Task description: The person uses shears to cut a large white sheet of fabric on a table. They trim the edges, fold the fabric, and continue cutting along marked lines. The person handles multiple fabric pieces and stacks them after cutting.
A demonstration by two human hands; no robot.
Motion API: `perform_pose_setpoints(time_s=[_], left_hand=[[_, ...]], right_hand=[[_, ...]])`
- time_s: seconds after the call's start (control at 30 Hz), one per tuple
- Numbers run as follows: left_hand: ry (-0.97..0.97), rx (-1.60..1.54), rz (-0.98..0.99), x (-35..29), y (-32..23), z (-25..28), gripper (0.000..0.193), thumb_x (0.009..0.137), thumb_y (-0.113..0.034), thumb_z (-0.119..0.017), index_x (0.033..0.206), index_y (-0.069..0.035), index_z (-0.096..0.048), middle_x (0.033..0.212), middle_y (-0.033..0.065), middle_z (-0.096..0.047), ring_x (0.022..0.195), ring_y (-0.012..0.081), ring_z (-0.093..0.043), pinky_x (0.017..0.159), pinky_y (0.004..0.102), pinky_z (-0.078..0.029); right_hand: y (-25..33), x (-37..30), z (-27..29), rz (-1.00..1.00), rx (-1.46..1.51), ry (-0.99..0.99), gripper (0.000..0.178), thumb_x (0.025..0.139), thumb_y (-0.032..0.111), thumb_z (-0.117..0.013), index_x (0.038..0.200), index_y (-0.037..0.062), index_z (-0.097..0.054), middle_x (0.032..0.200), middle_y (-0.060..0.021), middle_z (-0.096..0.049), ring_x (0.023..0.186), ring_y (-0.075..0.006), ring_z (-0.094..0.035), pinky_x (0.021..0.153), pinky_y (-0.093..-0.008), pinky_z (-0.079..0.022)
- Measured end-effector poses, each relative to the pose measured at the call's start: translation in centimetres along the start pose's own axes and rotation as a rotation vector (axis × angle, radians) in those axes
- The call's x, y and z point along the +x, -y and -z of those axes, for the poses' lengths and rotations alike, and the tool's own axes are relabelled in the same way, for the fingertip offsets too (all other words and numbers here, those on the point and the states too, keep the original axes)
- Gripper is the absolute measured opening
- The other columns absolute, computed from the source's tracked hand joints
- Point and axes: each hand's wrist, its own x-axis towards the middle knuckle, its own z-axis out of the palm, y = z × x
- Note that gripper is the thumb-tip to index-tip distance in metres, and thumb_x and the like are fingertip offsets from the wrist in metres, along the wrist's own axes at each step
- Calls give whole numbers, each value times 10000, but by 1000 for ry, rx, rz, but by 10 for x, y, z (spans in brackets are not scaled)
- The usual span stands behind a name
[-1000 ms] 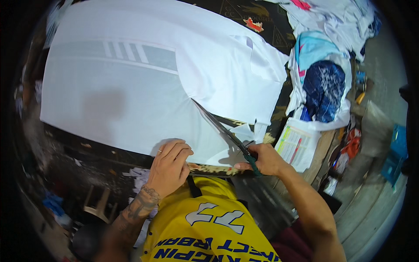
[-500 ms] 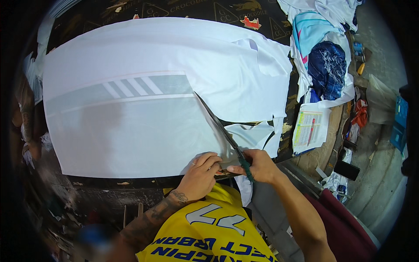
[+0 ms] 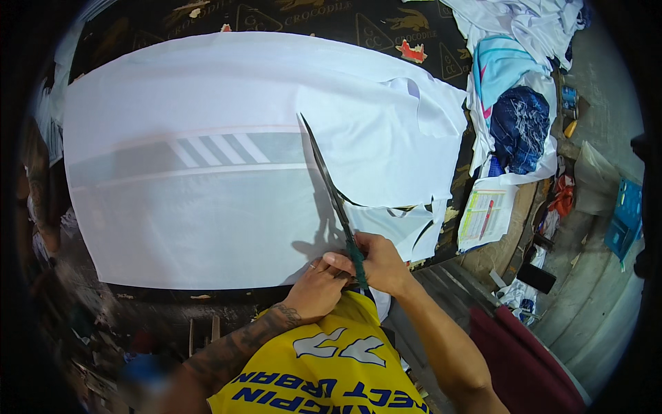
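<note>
"Where's the white fabric sheet [image 3: 186,228]?"
"Across the black patterned counter [image 3: 324,21]; long dark green-handled scissors [image 3: 338,205] point toward its eleven o'clock."
"Grips?"
"Right hand [image 3: 381,263] grasps the scissors; left hand [image 3: 318,290], at five o'clock, can't tell."
"Risk?"
"Slack cloth could bunch, skewing the blades."

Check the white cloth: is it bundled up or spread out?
Spread out: the white cloth lies broad and mostly flat across the dark table.

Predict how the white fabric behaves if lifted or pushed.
Probably floppy: the white fabric shows soft folds and a curled edge at upper right. Likely light for its size, since its cut edges look thin. Pushed, it may ruck up, as wrinkles show right of the scissors.
</note>
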Motion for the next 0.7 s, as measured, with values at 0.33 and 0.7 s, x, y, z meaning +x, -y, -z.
perform_pose_setpoints(time_s=[0.33,0.7], left_hand=[[-689,365,190,54,6,85,476,862,-73,-685,1337,-62,-649,1344,115,-605,1285,327,-554,1095,530,-376],[-664,790,228,67,30,93,545,867,-340,-653,1355,-98,-665,1428,58,-605,1357,229,-525,1140,496,-375]], right_hand=[[40,-7,143,-21,-422,363,668,911,682,-792,1005,24,-726,740,-40,-607,716,-181,-610,678,-397,-490],[170,128,193,546,-1125,541,687,872,686,-832,959,32,-641,746,-95,-538,747,-244,-557,712,-407,-460]])
